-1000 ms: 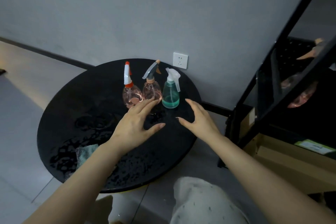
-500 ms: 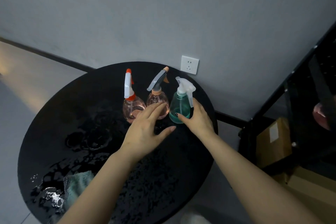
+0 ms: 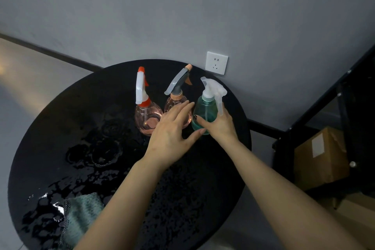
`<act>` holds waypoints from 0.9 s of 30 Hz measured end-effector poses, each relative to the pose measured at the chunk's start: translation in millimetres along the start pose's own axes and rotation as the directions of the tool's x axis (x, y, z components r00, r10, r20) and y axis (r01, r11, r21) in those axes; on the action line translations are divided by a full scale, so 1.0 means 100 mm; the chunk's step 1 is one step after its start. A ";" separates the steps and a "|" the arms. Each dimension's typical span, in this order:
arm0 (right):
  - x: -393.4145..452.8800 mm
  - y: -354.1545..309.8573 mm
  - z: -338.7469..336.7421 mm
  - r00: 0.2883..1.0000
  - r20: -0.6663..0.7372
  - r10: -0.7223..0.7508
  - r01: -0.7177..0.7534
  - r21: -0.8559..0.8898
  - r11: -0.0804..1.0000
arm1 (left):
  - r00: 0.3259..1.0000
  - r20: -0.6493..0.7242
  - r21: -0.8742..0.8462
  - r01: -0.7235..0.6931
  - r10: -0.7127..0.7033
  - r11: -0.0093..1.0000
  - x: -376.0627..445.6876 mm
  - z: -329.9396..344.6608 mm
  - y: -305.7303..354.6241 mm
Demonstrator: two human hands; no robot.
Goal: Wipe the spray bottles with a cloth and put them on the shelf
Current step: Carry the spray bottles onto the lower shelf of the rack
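The right hand (image 3: 220, 126) grips the green bottle (image 3: 205, 111); the left hand (image 3: 172, 130) is open, holding nothing. Lift it straight up past the 2 pink bottles (image 3: 148, 117), then grab the cloth (image 3: 81, 219).

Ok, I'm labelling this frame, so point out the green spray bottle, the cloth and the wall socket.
green spray bottle (image 3: 205, 114), head view, on its tinted body.
cloth (image 3: 81, 217), head view, on its folded middle.
wall socket (image 3: 216, 63), head view, on its white faceplate.

Wet round table (image 3: 60, 128), three spray bottles (image 3: 205, 113), cloth (image 3: 81, 219)
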State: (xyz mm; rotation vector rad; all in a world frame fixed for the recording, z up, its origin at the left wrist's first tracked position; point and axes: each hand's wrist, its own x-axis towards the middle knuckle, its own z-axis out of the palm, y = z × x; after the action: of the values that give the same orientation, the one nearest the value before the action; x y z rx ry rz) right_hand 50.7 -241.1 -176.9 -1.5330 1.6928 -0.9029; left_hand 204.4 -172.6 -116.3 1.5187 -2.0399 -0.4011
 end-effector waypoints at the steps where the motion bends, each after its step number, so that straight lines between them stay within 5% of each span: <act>1: -0.01 -0.01 0.00 1.000 -0.012 -0.001 0.001 0.009 1.000 | 1.000 0.009 0.012 0.000 -0.001 1.000 -0.01 0.01 0.00; 14: -0.58 -0.15 -0.47 0.988 -0.131 -0.081 0.074 -0.062 0.995 | 0.995 0.074 0.080 -0.066 0.060 0.995 -0.25 -0.13 0.36; 27: -1.72 -0.42 -1.59 0.953 -0.278 -0.117 0.072 -0.167 0.983 | 0.966 0.179 0.107 -0.208 0.187 0.972 -0.58 -0.37 1.45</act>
State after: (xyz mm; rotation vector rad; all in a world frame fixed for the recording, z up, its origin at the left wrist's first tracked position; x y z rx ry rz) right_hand -46.7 -63.9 -51.0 -1.6615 1.9465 -1.1112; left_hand 125.6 -69.4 -22.4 1.3742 -2.3638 -0.3370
